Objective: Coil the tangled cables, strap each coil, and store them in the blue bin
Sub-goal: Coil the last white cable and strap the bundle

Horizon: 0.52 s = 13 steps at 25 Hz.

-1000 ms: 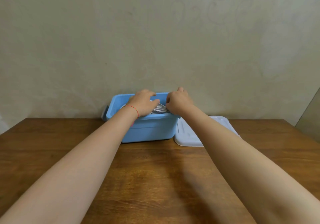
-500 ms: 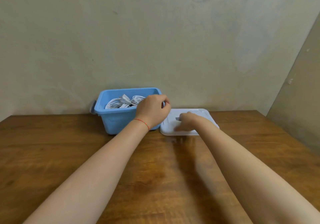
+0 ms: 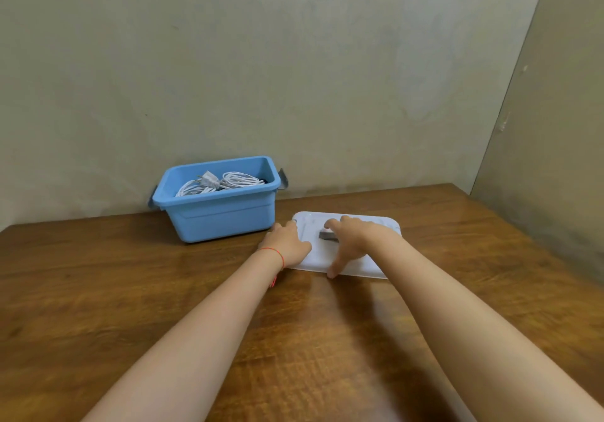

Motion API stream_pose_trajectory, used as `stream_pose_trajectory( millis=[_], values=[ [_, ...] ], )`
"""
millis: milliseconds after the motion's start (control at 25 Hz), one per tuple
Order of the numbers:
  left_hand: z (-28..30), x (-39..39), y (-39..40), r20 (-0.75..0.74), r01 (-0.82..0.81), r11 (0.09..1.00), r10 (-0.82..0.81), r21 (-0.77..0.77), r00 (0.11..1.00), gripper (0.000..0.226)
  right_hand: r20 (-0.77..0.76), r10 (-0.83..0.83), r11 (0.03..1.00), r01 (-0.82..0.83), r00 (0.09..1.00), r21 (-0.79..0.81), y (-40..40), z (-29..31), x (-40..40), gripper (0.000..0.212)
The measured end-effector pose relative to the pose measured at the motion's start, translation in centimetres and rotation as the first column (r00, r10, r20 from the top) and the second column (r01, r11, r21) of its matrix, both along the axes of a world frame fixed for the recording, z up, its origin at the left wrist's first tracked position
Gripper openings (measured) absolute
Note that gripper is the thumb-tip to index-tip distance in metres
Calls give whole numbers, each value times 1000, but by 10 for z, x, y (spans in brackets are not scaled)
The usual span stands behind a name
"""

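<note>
Since the earlier frame, the left hand [image 3: 287, 245] has left the rim of the blue bin [image 3: 222, 215] and come down onto the left end of the white lid [image 3: 376, 223]; the right hand [image 3: 354, 241] was already on the lid and has spread further across it.

Current state:

1. The blue bin stands uncovered on the wooden table [image 3: 130, 291], against the wall, to the left of the lid and apart from it. Grey latches show at both of its ends.
2. The white cables [image 3: 225, 183] lie coiled inside the bin, with a plug on top. Straps cannot be made out at this size.
3. The white lid lies flat on the table, just right of the bin. A small grey piece [image 3: 327, 234] sits on its top face.
4. The left hand rests over the lid's left edge, fingers bent over that edge. A red string is tied around the wrist.
5. The right hand spans the lid: fingers reach toward the far side, and the thumb touches the near edge. Whether either hand actually grips the lid cannot be determined.
</note>
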<state>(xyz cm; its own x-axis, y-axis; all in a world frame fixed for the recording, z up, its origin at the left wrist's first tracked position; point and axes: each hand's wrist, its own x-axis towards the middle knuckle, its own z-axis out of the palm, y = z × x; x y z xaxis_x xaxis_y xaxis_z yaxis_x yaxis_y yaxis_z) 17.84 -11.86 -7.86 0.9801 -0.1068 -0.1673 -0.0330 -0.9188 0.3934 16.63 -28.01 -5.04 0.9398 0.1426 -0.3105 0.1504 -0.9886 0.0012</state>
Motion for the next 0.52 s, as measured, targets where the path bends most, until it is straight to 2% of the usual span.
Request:
stream_pose_trajectory(
  millis=[160, 240, 280, 320, 400, 440, 520],
  values=[
    [5, -10, -5, 56, -20, 966, 36, -256, 998, 59, 58, 4, 999, -7, 998, 46, -4, -2, -12, 103],
    [11, -19, -6, 155, -20, 926, 84, -376, 984, 56, 201, -61, 991, 35, 978, 133, -10, -1, -16, 93],
    [16, -23, -3, 254, -7, 911, 123, -413, 959, 55, 312, -108, 980, 49, 944, 192, -11, 2, -16, 87],
    [21, -25, 3, 378, 5, 910, 166, -414, 911, 54, 415, -154, 966, 48, 897, 255, -11, 8, -16, 84],
    [33, -25, 27, 588, -49, 951, 229, -306, 775, 56, 548, -222, 919, -16, 806, 395, 0, 28, -12, 83],
    [37, -23, 45, 627, -132, 960, 262, -246, 734, 59, 565, -243, 882, -63, 788, 468, 13, 39, -8, 84],
    [43, -18, 81, 573, -326, 918, 397, -227, 717, 68, 507, -223, 801, -139, 833, 582, 36, 55, 2, 89]
  ],
)
